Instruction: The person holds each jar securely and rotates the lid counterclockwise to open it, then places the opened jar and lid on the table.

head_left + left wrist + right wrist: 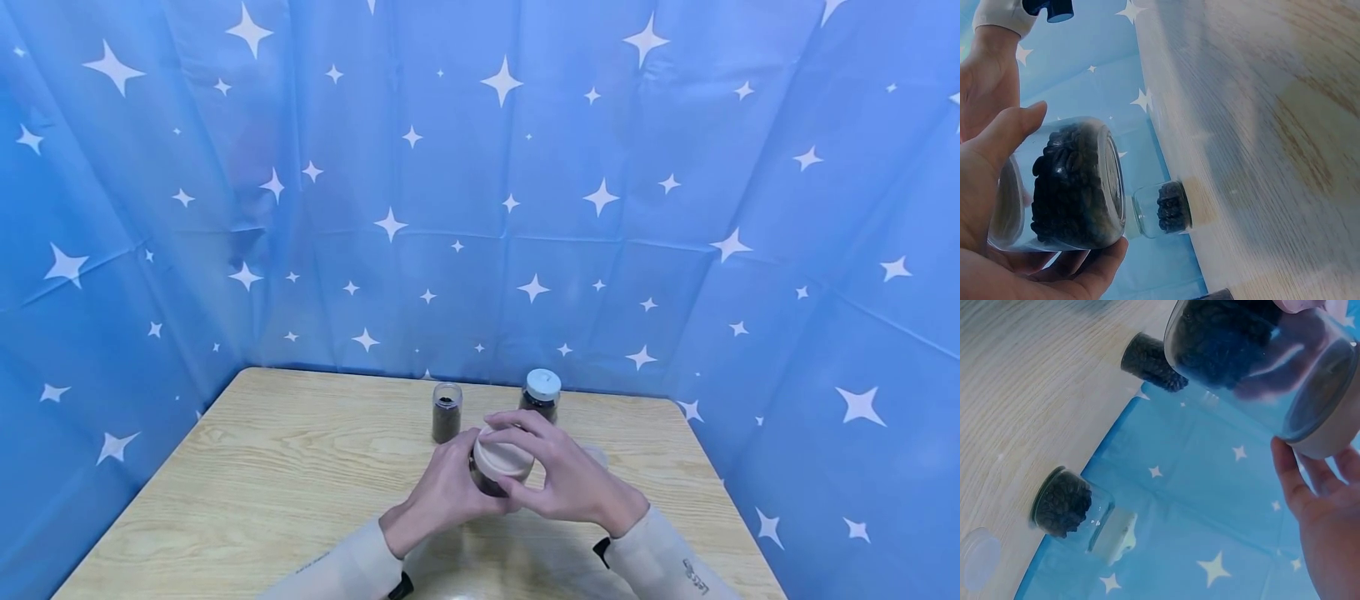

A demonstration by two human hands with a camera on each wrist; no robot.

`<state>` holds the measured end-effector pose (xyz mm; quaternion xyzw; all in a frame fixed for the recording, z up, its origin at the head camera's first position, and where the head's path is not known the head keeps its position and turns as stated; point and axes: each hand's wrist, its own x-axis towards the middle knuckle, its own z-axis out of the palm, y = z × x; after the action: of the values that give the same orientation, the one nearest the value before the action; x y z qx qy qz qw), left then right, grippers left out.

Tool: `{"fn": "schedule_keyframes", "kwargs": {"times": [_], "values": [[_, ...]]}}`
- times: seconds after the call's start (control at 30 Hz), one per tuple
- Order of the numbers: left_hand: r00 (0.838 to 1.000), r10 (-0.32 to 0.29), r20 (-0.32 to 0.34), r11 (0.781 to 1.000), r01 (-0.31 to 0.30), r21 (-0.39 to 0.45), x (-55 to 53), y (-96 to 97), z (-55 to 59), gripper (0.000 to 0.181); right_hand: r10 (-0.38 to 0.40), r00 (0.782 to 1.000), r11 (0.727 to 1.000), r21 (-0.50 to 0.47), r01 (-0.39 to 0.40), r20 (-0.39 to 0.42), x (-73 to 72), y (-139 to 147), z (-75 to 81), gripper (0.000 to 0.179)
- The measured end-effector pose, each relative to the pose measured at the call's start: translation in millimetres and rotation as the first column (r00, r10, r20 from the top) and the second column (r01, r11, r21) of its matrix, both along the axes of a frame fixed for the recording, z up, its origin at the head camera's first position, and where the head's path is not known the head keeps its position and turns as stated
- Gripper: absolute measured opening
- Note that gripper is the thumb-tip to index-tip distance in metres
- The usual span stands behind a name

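Above the table, my left hand [438, 493] grips a clear jar [1069, 187] round its side. Dark, seed-like pieces [1066, 194] fill part of it, and the left wrist view shows it lying tilted across the picture. A pale lid [506, 460] covers the jar's mouth. My right hand [570, 482] holds this lid by its rim, thumb on the near side and fingers on the far side. In the right wrist view, the right hand's fingertips [1282, 450] touch the lid's edge. Whether the lid sits tightly cannot be told.
Behind the hands stand a lidless small jar [447, 421] with dark contents and a second jar [1066, 503] with a pale blue-white lid [543, 384]. A loose translucent lid [980, 557] lies on the wooden table [300, 467]. A blue starred curtain [450, 167] hangs behind the table.
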<state>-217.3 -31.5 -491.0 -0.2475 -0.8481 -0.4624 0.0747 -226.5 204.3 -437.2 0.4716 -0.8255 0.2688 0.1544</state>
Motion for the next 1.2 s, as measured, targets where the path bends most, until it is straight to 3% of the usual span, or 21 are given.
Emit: {"fn": "schedule_keyframes", "kwargs": {"times": [0.43, 0.83, 0.97, 1.2], "values": [[1.0, 0.018, 0.002, 1.0, -0.018, -0.01, 0.8, -0.8, -0.9, 0.081, 0.003, 1.0, 1.0, 0.013, -0.003, -0.013, 0.5, -2, 0.2, 0.063], [1.0, 0.024, -0.012, 1.0, -0.024, -0.005, 0.4, -1.6, -0.7, 0.074, -0.109, 0.993, 0.994, -0.005, 0.109, -0.051, 12.6, -15, -0.5, 0.059], [0.999, 0.033, -0.035, 0.999, -0.033, -0.014, -0.8, -0.6, -1.3, 0.075, -0.194, 0.975, 0.981, -0.037, 0.191, -0.109, 18.0, -22, -3.5, 0.062], [0.993, 0.07, -0.092, 0.996, -0.075, -0.054, -2.6, 0.5, -1.6, 0.059, -0.339, 0.92, 0.94, -0.103, 0.325, -0.197, 26.3, -34, -13.1, 0.064]]}}
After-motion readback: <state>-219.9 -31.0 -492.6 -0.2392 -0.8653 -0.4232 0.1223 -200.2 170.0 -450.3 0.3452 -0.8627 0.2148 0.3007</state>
